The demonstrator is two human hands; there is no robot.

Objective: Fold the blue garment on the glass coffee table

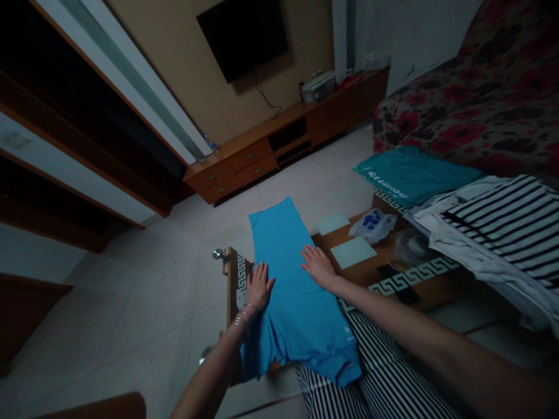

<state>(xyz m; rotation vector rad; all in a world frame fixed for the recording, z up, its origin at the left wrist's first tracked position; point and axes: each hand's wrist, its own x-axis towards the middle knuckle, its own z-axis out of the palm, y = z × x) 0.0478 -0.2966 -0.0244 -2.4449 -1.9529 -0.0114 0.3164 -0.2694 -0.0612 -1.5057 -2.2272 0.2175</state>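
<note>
The blue shirt (292,291) hides most of the table (232,273); the striped garment (515,227) runs off the right edge

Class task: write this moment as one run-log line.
left hand: flat on blue shirt | right hand: flat on blue shirt | shirt: on wooden table | striped garment: beside it

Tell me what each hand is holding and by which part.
Nothing is gripped. The left hand and right hand lie flat, palms down, on the opposite side edges of the blue shirt.

Bright blue shirt (292,291), black-and-white striped cloth (384,372), teal folded garment (413,174), red-flowered dark sofa (471,99), brown wooden table (371,267)
</note>
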